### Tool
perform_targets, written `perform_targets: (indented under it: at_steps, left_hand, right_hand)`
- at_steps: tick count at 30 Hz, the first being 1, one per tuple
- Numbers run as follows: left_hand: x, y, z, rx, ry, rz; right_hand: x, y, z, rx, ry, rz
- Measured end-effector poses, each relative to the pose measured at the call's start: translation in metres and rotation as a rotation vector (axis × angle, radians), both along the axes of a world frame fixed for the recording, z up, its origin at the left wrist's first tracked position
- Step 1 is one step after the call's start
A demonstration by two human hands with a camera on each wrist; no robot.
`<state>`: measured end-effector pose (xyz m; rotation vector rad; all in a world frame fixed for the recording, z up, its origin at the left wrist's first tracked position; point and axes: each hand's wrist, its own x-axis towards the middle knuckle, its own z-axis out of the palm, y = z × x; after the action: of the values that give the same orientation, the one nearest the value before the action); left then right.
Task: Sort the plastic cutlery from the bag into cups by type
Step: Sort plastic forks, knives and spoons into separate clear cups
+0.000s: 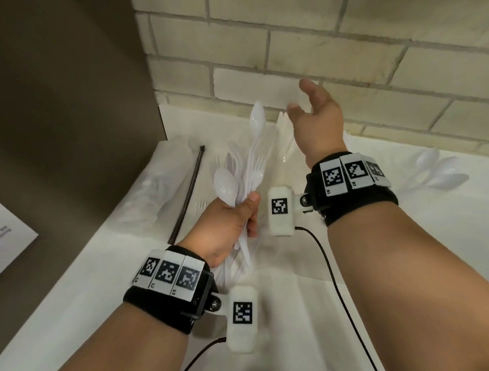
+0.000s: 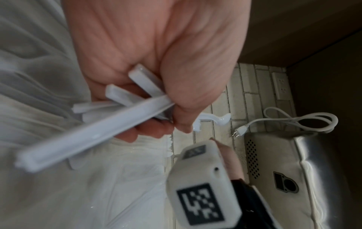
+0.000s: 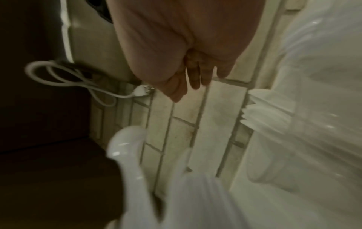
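The left hand [image 1: 226, 230] is closed around the handles of a bundle of white plastic cutlery [image 1: 247, 167], spoons and forks fanning upward from the fist above the clear plastic bag [image 1: 150, 198] lying on the white counter [image 1: 417, 245]. The right hand [image 1: 316, 115] is raised nearer the tiled wall [image 1: 343, 45], fingers loosely spread and holding nothing, beside a clear cup [image 1: 285, 144] with white cutlery standing in it. Farther right, several spoons [image 1: 441, 170] lie together; whether they sit in a cup cannot be told.
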<state>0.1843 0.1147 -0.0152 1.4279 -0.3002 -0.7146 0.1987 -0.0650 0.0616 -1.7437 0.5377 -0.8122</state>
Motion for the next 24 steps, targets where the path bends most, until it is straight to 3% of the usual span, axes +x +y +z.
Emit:
perform_targets:
  at_steps: [4, 13, 19, 24]
  left_hand:
    - [-0.005, -0.004, 0.003, 0.015, -0.024, -0.054]
    - [-0.016, -0.011, 0.018, -0.033, -0.068, -0.096]
    - [-0.019, -0.013, 0.022, -0.104, -0.005, -0.025]
    - [-0.023, -0.015, 0.026, -0.167, 0.062, -0.046]
  right_hand:
    - [-0.025, 0.025, 0.017, 0.002, -0.125, 0.261]
    - [-0.063, 0.041, -0.004, -0.003, 0.140, 0.427]
    - [-0.078, 0.036, -0.014, 0.020, 0.213, 0.258]
    - [-0.087, 0.043, -0.021, 0.070, 0.257, 0.296]
